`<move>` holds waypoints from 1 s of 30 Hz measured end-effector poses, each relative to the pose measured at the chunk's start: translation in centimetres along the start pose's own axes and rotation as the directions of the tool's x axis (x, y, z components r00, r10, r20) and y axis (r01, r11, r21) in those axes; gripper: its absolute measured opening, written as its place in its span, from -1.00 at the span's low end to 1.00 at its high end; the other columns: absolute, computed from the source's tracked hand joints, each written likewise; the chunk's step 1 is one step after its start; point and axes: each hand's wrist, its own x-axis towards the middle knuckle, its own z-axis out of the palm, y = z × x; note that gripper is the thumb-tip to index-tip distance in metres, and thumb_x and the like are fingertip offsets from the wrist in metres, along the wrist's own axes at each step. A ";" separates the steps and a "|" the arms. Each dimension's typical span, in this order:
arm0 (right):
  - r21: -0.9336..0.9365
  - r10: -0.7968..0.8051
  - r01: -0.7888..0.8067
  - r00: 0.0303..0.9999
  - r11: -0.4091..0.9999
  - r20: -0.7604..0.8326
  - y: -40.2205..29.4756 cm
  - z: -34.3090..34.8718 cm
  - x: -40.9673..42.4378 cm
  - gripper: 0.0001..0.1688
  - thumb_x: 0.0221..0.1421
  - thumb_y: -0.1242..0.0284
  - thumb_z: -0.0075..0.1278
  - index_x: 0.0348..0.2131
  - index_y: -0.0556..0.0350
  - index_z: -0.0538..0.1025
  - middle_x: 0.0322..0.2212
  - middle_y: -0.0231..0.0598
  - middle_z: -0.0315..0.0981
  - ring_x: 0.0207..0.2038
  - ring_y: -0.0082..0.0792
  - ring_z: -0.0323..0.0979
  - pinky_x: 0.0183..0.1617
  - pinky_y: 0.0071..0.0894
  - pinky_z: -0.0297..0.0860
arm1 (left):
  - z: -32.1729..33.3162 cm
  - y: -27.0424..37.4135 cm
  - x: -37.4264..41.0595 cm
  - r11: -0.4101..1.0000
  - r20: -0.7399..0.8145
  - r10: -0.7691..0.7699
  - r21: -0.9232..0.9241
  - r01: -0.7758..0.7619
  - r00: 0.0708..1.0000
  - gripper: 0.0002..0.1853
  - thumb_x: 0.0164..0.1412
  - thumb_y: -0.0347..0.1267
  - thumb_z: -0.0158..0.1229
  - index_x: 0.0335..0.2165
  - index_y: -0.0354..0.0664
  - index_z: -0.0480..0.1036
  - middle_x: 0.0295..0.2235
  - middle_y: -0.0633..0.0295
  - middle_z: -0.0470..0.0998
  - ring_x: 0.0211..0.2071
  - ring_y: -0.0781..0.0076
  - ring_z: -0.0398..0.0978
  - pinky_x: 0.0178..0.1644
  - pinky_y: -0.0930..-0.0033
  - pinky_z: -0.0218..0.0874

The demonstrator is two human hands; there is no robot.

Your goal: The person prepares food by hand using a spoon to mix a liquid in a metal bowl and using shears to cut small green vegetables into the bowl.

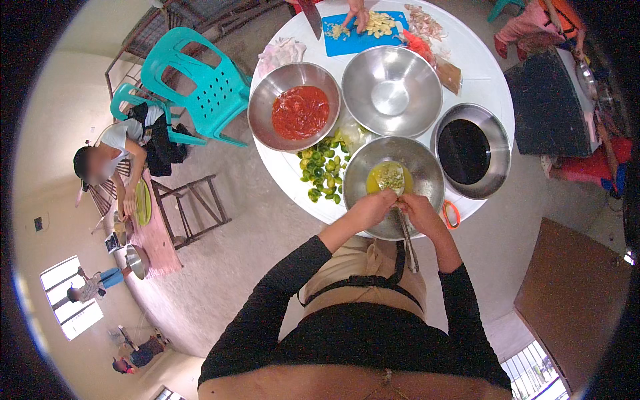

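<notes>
My left hand (372, 209) and my right hand (422, 214) meet fingertip to fingertip over the nearest steel bowl (357, 170). Both pinch something small, mostly hidden by the fingers. Yellow-green juice (374, 177) lies in this bowl. Just beyond my fingers, a metal ladle (397, 181) holds pale seeds or pulp; its handle passes beneath my hands and over the near rim towards me. Left of the bowl lies a heap of green citrus halves (325, 167), beside a clear plastic bag (356, 134) with greenish contents.
Red sauce fills part of a steel bowl (260, 107); dark liquid is in another (500, 160). A bare steel bowl (360, 75) stands behind. Orange-handled scissors (451, 215) lie at right. Across the table, another person's hand (357, 17) touches a blue board (340, 47) with garlic; a knife (312, 20) is alongside.
</notes>
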 end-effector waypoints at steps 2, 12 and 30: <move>-0.009 -0.034 0.033 0.999 0.999 -0.011 0.1 0.0 -0.1 -0.81 -0.11 0.52 -0.19 -0.42 0.20 0.41 -0.49 0.06 0.37 -0.35 0.08 0.33 -0.29 -0.09 0.25 | 0.2 -0.2 0.0 0.998 -0.014 0.063 0.012 -0.063 0.998 -0.87 -0.07 -0.54 -0.08 -0.42 -0.27 0.26 -0.47 -0.02 0.28 -0.38 -0.02 0.33 -0.34 0.20 0.20; -0.033 -0.124 0.121 0.986 0.992 -0.109 0.6 0.5 -0.4 -0.85 0.02 0.48 -0.21 -0.41 0.19 0.38 -0.58 -0.12 0.36 -0.51 -0.22 0.34 -0.39 -0.36 0.25 | -0.5 -0.5 0.2 0.987 -0.099 0.149 0.066 -0.143 0.984 -0.82 -0.17 -0.56 -0.03 -0.44 -0.28 0.28 -0.47 0.03 0.31 -0.36 0.04 0.34 -0.32 0.22 0.23; 0.646 0.227 -0.313 0.950 0.697 0.215 1.2 -0.8 -0.8 -0.74 0.02 0.29 -0.09 -0.39 0.12 0.42 -0.58 -0.46 0.32 -0.55 -0.63 0.23 -0.49 -0.65 0.18 | 0.0 0.0 0.1 0.961 -0.280 0.163 -0.173 -0.217 0.946 -0.82 0.01 -0.37 0.06 -0.37 -0.22 0.35 -0.51 0.12 0.37 -0.49 0.19 0.39 -0.40 0.33 0.23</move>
